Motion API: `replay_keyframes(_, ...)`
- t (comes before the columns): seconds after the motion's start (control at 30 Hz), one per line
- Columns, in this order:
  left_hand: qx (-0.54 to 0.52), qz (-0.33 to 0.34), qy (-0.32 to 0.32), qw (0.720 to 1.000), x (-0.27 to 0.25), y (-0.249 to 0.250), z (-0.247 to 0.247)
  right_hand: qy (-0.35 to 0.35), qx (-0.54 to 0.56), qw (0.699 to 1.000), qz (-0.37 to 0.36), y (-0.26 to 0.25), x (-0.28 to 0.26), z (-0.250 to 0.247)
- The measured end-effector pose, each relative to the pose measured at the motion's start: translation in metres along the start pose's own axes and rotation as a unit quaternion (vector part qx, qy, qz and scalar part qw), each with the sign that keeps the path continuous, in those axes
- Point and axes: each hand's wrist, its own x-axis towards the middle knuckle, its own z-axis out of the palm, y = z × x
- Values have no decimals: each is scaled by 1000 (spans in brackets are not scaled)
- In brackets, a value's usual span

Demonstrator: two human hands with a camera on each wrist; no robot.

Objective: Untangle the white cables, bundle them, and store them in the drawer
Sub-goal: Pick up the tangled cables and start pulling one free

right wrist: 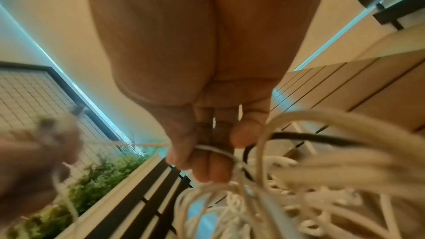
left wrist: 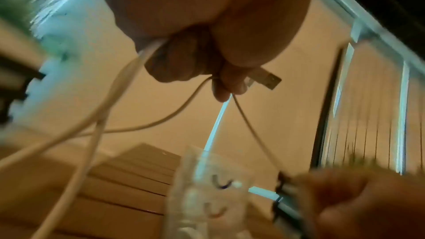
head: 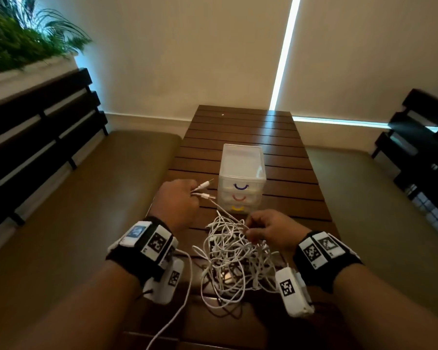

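A tangle of white cables (head: 234,258) lies heaped on the near end of the slatted wooden table (head: 276,157). My left hand (head: 180,198) is raised left of the heap and grips cable ends, plugs (head: 204,190) sticking out toward the drawer unit; the left wrist view shows a USB plug (left wrist: 266,79) at the fingertips. My right hand (head: 266,229) pinches strands at the top right of the tangle, a white strand (right wrist: 214,150) crossing its fingers. The clear plastic drawer unit (head: 242,178) stands behind the heap, its three drawers closed, handles blue, red and yellow.
Cushioned benches (head: 99,198) flank the table on both sides, with dark slatted backrests (head: 43,137). A planter with green plants (head: 23,41) sits at far left. A black cable (right wrist: 310,136) runs through the heap. A white lead (head: 180,299) trails from my left wrist device.
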Motion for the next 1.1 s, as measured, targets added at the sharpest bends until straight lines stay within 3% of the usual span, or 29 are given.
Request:
replay_keyframes(0.1, 122, -18, -15, 992, -6, -6, 0, 60, -51, 996, -46, -19, 3, -2)
replay_keyframes(0.2, -12, 36, 2, 999, -17, 12, 3, 75, -130, 983, -102, -46, 7, -1)
replay_keyframes(0.27, -63, 60, -34, 996, -19, 29, 9, 84, -141, 979, -124, -59, 9, 3)
replay_keyframes(0.37, -18, 56, -67, 996, -13, 32, 16, 76, -111, 983, -128, -59, 9, 5)
replay_keyframes(0.5, 4, 91, -84, 992, -7, 25, 12, 59, -83, 992, -75, -38, 1, 8)
replay_keyframes(0.57, 25, 122, -137, 983, -9, 27, 12, 96, -61, 990, -78, -36, 1, 8)
replay_keyframes(0.63, 50, 132, -149, 979, -11, 30, 14, 141, 12, 985, -93, -38, 2, 5)
replay_keyframes(0.73, -47, 107, -113, 987, -8, 34, 10, 105, 48, 990, -85, -31, 4, 3)
replay_keyframes(0.83, -151, 110, -14, 982, -1, 43, -12, 29, -90, 995, -23, -3, 2, 10)
replay_keyframes(0.9, -186, 111, 43, 975, 4, 45, -33, 20, -111, 994, -14, 11, -4, 15)
replay_keyframes(0.97, -126, 99, 59, 985, 8, 38, -48, 34, -111, 993, -22, 14, -6, 15)
replay_keyframes(1.03, 23, 48, 26, 998, 14, 21, -50, 64, -82, 994, -21, 10, -6, 9)
replay_keyframes(1.1, 134, -14, 0, 991, 15, 6, -45, 112, -36, 992, -37, 3, -4, 2)
